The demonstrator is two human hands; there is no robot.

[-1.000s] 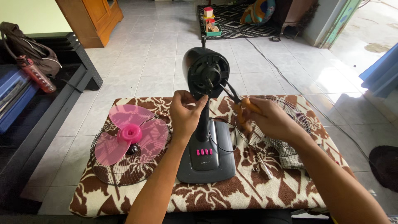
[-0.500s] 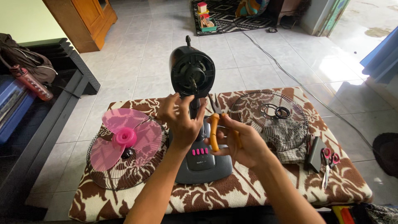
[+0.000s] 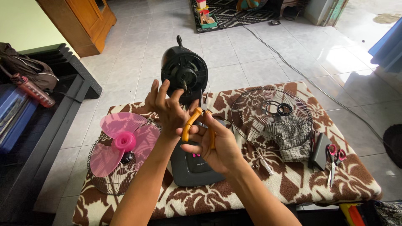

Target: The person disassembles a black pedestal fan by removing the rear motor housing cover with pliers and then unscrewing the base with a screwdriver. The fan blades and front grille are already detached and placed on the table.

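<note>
A black fan motor head stands on its dark base in the middle of a small table covered by a brown and white floral cloth. My left hand holds the fan's neck just below the motor head, fingers spread. My right hand grips orange-handled pliers, jaws pointing up towards the motor. A pink fan blade lies on a wire grille at the left.
A second wire grille with black rings lies at the right on a folded cloth. Pink-handled scissors and a dark flat box lie near the right edge. A black bench with bags stands at the left. A cable runs across the tiled floor.
My right hand has brought the pliers from beside the motor head down and nearer to me. My left hand stays on the fan's neck. The view has shifted slightly.
</note>
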